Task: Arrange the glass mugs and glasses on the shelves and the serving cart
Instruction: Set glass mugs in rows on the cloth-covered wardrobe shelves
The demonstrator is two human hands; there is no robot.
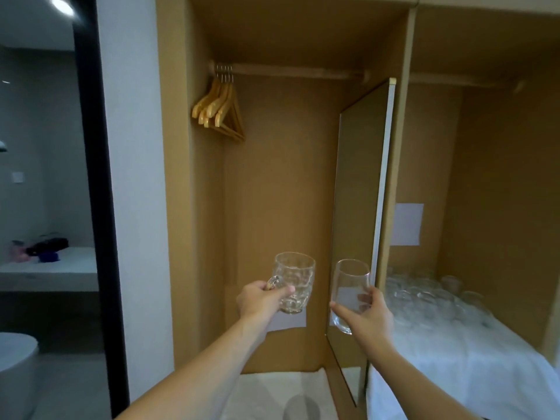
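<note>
Fingers (277,291) of left hand (260,300) curling through handle of dimpled clear glass mug (293,281) | right hand (368,313) clamping smooth tall clear glass (348,295) just right of mug | both rigid, slippery, fragile; handle giving the securest hold.

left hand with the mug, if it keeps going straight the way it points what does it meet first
Probably the wardrobe's back panel. The left hand holds the glass mug out into the open left bay, and nothing shows between them, though depth is hard to judge here.
</note>
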